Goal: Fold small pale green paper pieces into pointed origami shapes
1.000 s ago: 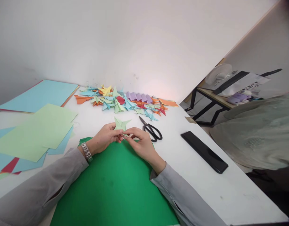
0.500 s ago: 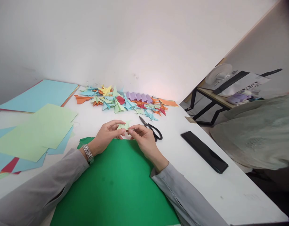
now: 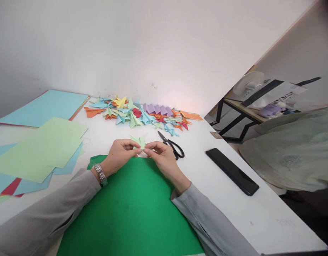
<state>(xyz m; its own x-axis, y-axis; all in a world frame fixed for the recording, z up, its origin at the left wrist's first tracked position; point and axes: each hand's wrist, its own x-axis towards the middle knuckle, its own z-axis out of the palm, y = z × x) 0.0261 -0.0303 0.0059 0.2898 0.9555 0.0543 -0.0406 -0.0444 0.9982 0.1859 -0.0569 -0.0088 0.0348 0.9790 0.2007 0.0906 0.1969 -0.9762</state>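
Between my two hands is a small pale-green folded paper (image 3: 138,141), its pointed flaps spread toward the wall. My left hand (image 3: 123,153) pinches its left side between thumb and fingers. On the other side my right hand (image 3: 162,156) grips the right edge the same way. The fingertips cover the lower part of the fold. Both hands are just above the far edge of a large green sheet (image 3: 129,206). Black-handled scissors (image 3: 176,146) lie beside my right hand, blades pointing away.
Many-coloured folded paper pieces (image 3: 134,114) are heaped along the wall. Loose green and blue sheets (image 3: 46,149) overlap at the left, before a blue paper stack (image 3: 43,106). A long black case (image 3: 232,171) lies right. Beyond the table's right edge is a person's sleeve (image 3: 292,153).
The folded paper has tilted, so its pointed flaps now show more openly above my fingers. My left fingers have drawn slightly down and closer in; the things on the table stay put.
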